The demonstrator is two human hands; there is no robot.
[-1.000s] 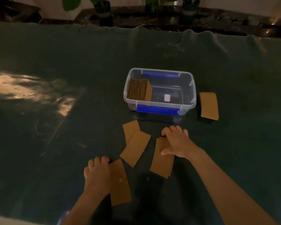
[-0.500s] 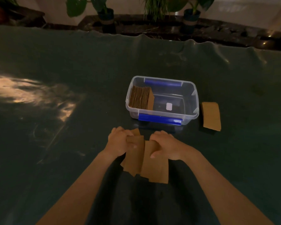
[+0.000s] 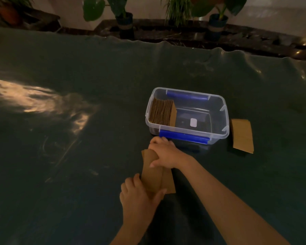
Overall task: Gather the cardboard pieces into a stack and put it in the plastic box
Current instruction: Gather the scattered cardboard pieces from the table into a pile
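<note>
both hands (image 3: 163, 156) now clamp the cardboard pieces (image 3: 153, 174) into one stack.

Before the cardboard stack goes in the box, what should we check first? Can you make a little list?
1. Both hands on the stack: ok. The left hand grips the near end and the right hand the far end of the cardboard stack.
2. Pieces lined up: not ok. One piece sticks out on the right side.
3. All pieces gathered: not ok. Loose cardboard lies on the table right of the plastic box.
4. Box open: ok. No lid on it.
5. Room inside: ok. Upright cardboard fills only the left end.
6. Number of pieces in the stack: cannot tell.
</note>
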